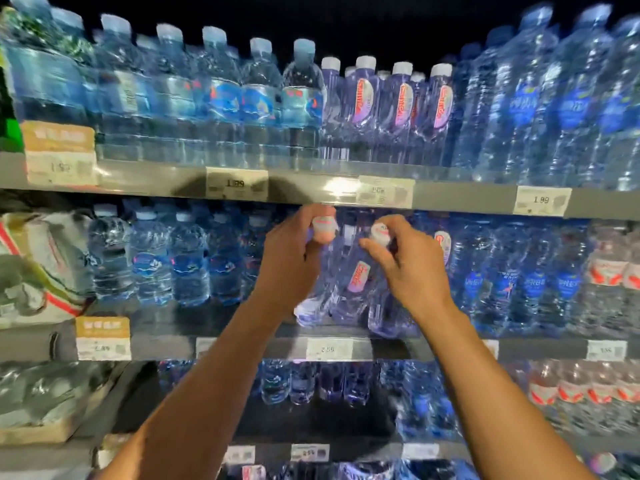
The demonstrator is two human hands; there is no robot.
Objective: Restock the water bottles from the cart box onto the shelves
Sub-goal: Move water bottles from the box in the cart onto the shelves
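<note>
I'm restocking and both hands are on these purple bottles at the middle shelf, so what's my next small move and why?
Probably tip both bottles upright and slide them back. The left hand and right hand each grip a white-capped bottle by the neck, the left bottle and the right bottle leaning, bases at the middle shelf front edge.

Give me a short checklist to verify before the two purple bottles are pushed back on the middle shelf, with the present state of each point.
1. Left hand has a firm grip on the cap of the left bottle: ok.
2. Right hand has a grip on the cap of the right bottle: ok.
3. Both bottles stand upright: not ok, they tilt, bases toward the shelf edge.
4. Bases rest on the middle shelf: cannot tell, the picture is blurred there.
5. Same kind as the purple bottles on the upper shelf: ok, same pink label.
6. Free room behind them: cannot tell, hidden by the hands.
</note>
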